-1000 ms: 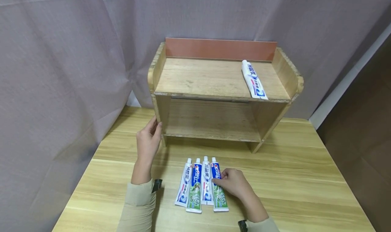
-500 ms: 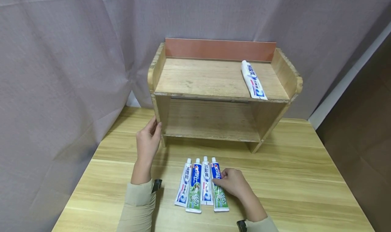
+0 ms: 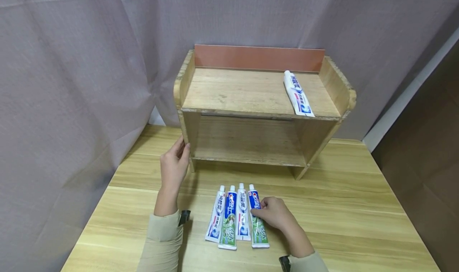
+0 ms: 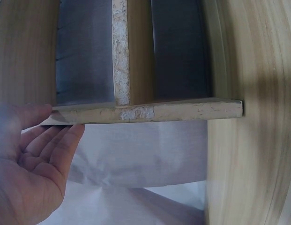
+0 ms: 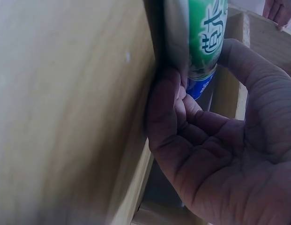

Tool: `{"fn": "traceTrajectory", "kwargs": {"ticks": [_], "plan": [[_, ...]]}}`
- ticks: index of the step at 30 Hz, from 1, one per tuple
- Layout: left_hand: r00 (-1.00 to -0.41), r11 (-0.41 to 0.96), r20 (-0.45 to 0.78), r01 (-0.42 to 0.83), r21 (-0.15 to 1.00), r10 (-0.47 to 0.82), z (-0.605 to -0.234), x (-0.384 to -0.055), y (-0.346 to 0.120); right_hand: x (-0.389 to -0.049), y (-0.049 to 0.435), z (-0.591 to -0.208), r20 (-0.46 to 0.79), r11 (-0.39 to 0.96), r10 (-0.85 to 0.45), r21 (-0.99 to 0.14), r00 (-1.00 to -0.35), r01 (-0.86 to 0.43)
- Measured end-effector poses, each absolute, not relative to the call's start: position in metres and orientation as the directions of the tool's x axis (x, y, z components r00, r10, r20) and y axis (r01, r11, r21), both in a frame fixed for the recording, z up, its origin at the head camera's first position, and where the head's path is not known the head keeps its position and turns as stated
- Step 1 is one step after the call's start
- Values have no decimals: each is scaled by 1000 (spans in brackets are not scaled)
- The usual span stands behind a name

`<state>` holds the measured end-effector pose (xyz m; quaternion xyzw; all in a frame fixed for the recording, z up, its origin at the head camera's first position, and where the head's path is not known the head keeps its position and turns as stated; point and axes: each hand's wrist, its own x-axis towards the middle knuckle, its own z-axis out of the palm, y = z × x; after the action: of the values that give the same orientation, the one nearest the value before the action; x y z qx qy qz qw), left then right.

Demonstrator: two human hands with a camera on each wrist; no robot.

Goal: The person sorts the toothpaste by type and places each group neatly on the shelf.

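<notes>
- Right hand (image 3: 275, 214): thumb and fingers pinching the right edge of a blue-and-green Crest toothpaste tube (image 3: 258, 229), which lies label up on the counter (image 3: 358, 200), cap toward the shelf.
- Left hand (image 3: 173, 164): thumb and fingers clamped on the front of the shelf's left side panel (image 4: 178, 111).
- White toothpaste tube with blue lettering (image 3: 243, 218): just left of the pinched tube.
- Second blue-and-green Crest tube (image 3: 229, 222): next along to the left.
- Second white tube (image 3: 216, 218): leftmost of this row, slanted.
- Two-tier wooden shelf (image 3: 229, 90): behind the row, reddish-brown back strip (image 3: 259, 58).
- Third white tube (image 3: 297, 94): lying on the shelf's upper board, right side.
- Grey curtain (image 3: 82, 65): behind the shelf.
</notes>
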<state>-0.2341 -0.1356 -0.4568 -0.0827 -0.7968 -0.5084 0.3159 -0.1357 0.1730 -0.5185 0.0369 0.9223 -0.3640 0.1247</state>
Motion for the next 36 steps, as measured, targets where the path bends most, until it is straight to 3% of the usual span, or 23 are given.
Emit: {"fn": "traceTrajectory", "kwargs": {"ticks": [12, 26, 36], "plan": [[-817, 485, 541, 397, 779, -201, -454, -234, -135, -135, 178, -521, -235, 699, -29, -699, -972, 148], [-812, 484, 547, 402, 777, -205, -455, -234, -135, -132, 186, -524, -235, 530, -15, -826, -972, 192], [-807, 480, 558, 418, 771, -194, -456, -235, -136, -132, 189, -523, -267, 492, -1, -839, -964, 231]]}}
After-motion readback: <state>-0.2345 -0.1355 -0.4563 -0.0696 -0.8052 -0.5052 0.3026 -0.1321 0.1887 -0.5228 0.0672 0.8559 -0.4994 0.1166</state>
